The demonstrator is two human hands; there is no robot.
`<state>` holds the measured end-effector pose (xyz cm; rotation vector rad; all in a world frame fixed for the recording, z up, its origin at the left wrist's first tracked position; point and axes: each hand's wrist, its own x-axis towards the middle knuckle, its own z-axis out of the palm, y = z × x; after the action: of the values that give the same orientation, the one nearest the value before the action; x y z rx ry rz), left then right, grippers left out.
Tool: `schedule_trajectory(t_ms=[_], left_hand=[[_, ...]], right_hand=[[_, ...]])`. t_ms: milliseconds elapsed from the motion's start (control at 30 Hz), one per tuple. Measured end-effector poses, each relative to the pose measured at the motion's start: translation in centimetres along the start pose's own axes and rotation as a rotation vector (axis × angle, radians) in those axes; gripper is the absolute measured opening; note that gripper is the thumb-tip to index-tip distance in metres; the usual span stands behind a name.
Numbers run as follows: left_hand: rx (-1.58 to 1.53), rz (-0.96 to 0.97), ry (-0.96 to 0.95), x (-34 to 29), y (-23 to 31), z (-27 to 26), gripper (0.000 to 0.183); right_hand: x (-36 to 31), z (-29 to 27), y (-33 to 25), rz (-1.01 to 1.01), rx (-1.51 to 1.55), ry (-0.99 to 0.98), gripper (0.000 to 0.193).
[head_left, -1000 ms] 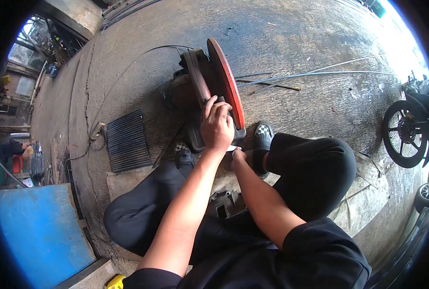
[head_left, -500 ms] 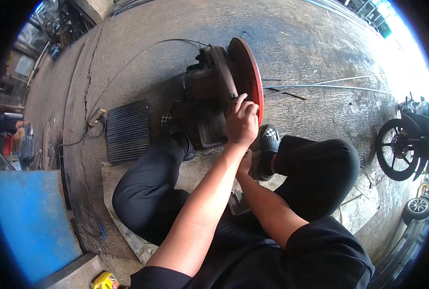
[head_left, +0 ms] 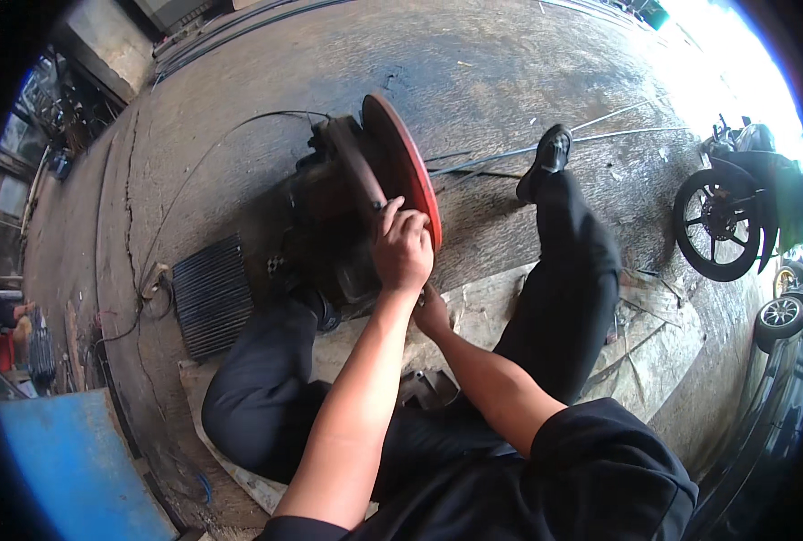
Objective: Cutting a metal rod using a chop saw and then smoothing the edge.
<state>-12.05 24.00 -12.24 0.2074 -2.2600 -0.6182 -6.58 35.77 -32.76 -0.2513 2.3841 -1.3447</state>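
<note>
A dark floor-standing machine (head_left: 325, 198) with a large red-rimmed disc (head_left: 417, 167) stands between my legs. My left hand (head_left: 403, 252) is at the near end of its brown arm (head_left: 356, 162), beside the lower part of the disc. Its fingers are bent, the index finger reaching toward the arm's end; what they grip is hidden under the hand. Just below and to the right, my right hand (head_left: 433, 314) is closed close to the machine's near side. The left wrist partly covers it, and its contents cannot be made out.
A ribbed dark stack of rods or slats (head_left: 212, 298) lies left of the machine. Thin metal rods (head_left: 582, 140) extend to the right behind the disc. A worn sheet (head_left: 654, 347) lies under my legs. A motorcycle wheel (head_left: 719, 225) stands at right, a blue panel (head_left: 81, 464) at lower left.
My right leg has stretched forward, its foot now far out near the rods. The view has shifted, so the machine appears further left and lower. Both hands stay at the same part of it.
</note>
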Motion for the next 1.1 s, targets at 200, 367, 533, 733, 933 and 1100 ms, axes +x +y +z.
schedule_trajectory(t_ms=[200,367,533,733,933,1100], left_hand=[[0.014,-0.015,-0.046,0.1,0.3,-0.3,0.014],[0.038,-0.004,-0.086,0.1,0.1,-0.2,0.014],[0.054,0.014,-0.059,0.2,0.4,-0.2,0.014],[0.076,0.045,-0.050,0.1,0.2,-0.2,0.018],[0.068,0.057,-0.039,0.1,0.1,0.0,0.017],[0.070,0.049,-0.052,0.0,0.1,-0.2,0.017]], right_hand=[[1.7,3.1,0.0,0.316,0.245,0.232,0.045],[1.6,4.0,0.5,0.301,0.560,0.299,0.046],[0.6,2.2,0.6,-0.192,-0.175,0.432,0.041],[0.8,3.2,-1.5,0.242,0.288,0.240,0.046],[1.0,1.1,-1.2,0.353,0.487,0.246,0.059],[0.8,1.5,0.2,-0.154,-0.127,0.295,0.052]])
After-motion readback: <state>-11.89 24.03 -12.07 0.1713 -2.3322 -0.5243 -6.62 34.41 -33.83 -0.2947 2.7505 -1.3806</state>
